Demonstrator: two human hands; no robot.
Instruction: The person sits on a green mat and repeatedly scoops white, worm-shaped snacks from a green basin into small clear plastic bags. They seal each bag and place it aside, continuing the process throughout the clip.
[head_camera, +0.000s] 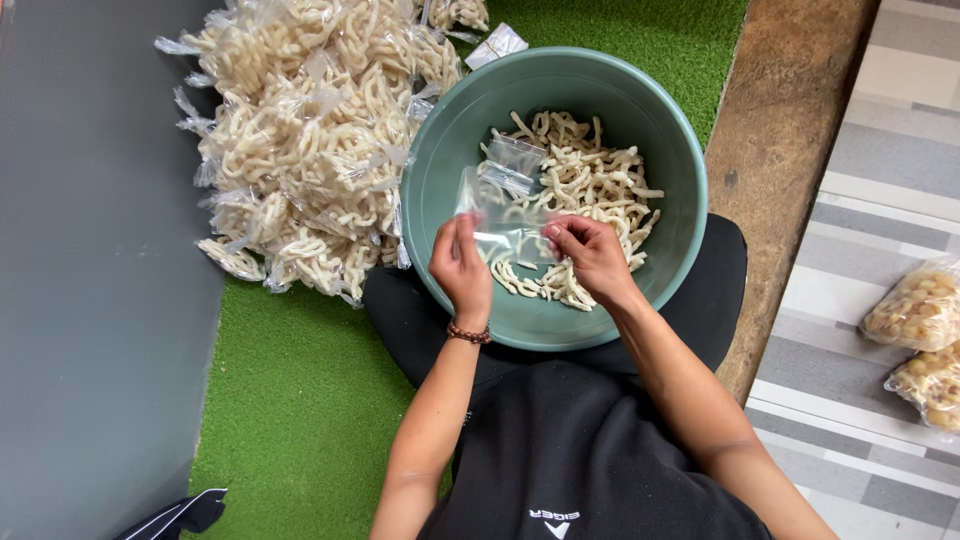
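A green plastic basin (440, 170) rests on my lap and holds pale curly snack sticks (590, 185). Over the basin, my left hand (460, 268) and my right hand (592, 255) pinch the two sides of a small empty clear plastic bag (500, 215), stretched between them. A beaded bracelet (468, 333) circles my left wrist. Other empty clear bags (515, 160) lie on the snacks inside the basin.
A big heap of filled clear snack bags (310, 140) lies on green turf (300, 400) to the left of the basin. A grey surface (90, 270) borders the turf. Two bags of rounder snacks (920, 340) sit on a striped mat at right.
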